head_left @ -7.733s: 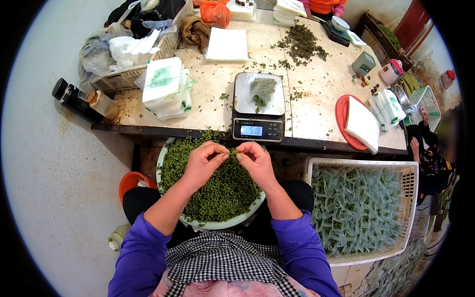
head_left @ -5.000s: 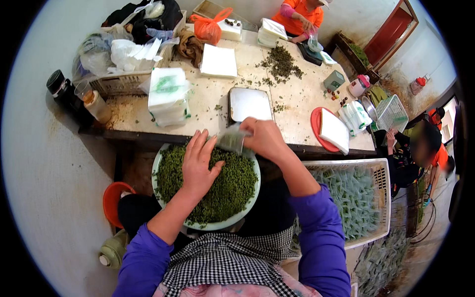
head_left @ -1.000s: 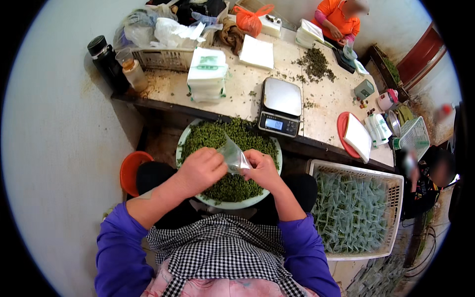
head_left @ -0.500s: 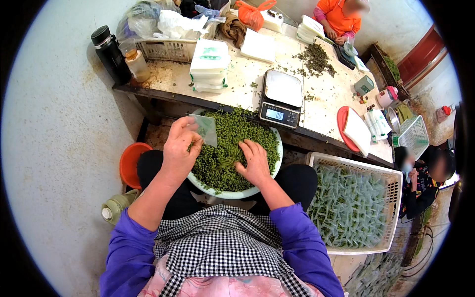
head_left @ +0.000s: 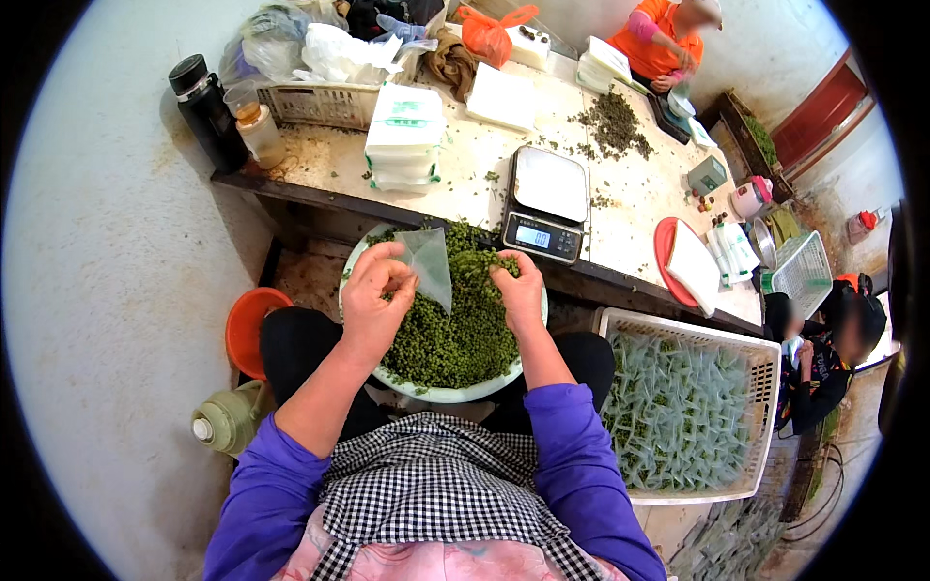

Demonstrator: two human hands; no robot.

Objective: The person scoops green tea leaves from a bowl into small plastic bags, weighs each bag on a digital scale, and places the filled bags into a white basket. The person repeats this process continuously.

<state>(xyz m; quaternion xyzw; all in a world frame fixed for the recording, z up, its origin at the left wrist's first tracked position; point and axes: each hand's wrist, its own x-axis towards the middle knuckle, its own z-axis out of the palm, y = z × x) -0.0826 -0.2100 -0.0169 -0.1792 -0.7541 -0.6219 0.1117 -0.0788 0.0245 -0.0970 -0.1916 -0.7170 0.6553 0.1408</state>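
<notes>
A wide pale basin [head_left: 441,394] sits between my knees, filled with small round green peppercorns [head_left: 448,349]. Over its left side, my left hand [head_left: 376,305] pinches the edge of a clear plastic bag [head_left: 433,266], whose pointed end hangs toward the middle of the heap. My right hand [head_left: 521,293], fingers closed, holds a bunch of peppercorns [head_left: 479,263] just to the right of the bag, apart from it. The bag looks flat, and I cannot make out anything inside it.
A digital scale [head_left: 548,198] stands at the table edge ahead, beside a stack of white bags [head_left: 404,140]. On my right is a crate [head_left: 775,387] of filled clear bags. An orange bucket [head_left: 254,334] and green jug [head_left: 229,423] stand left. Two other people sit farther off.
My right hand has risen from the heap with a bunch of peppercorns and moved slightly right. My left hand and the bag have shifted right and a little lower.
</notes>
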